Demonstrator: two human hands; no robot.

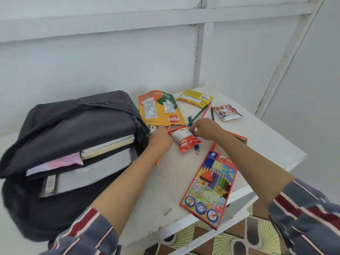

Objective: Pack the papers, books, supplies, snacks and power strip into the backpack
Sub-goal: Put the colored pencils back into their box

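Books already in backpack [55, 126]. Now gathering pencils: right hand [206, 131] grip pinches blue pencils [196, 149]; left hand [160, 139] grip: cannot tell. Next: lift pencils together.

Surface: white-painted wooden tabletop [266, 144], set into a corner of the room. Paint is scuffed and worn thin across the middle, with grain showing through. A small dark sliver [167, 211] lies near the front edge; it is too small to tell whether it is a chip or a mark.

Background: white panelled wall [92, 67] behind and to the right. It carries a wide horizontal batten [110, 23] and a narrow vertical batten [201, 56], with chipped paint along the vertical's left seam. A slanted white batten [287, 57] runs down the right-hand panel.

Below the front edge: patterned floor tiles [239, 240], with pale yellow fan shapes on brown and dark grey ovals.
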